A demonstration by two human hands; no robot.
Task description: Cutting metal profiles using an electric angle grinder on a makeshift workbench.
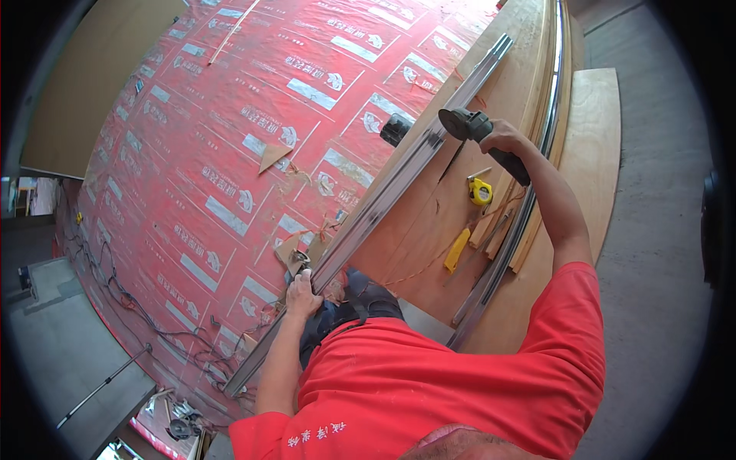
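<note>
A long grey metal profile [377, 207] runs diagonally across a wooden board, from the lower left to the upper right. Around its near part my left hand [303, 297] is closed, with the fingers at its left edge. My right hand [504, 138] grips the body of a dark angle grinder [507, 162]. The grinder's round head [455, 123] is right over the profile; whether the disc touches the metal I cannot tell. Just below the grinder, a yellow tape measure [481, 192] lies on the board, with a yellow utility knife [457, 250] nearer to me.
Red printed protective film [222, 153] covers the floor to the left, with tangled cables [130, 295] on it. A black object [395, 130] sits beyond the profile. Wooden strips and shiny metal rails [553, 100] lie along the right. A brown panel [92, 84] stands at the far left.
</note>
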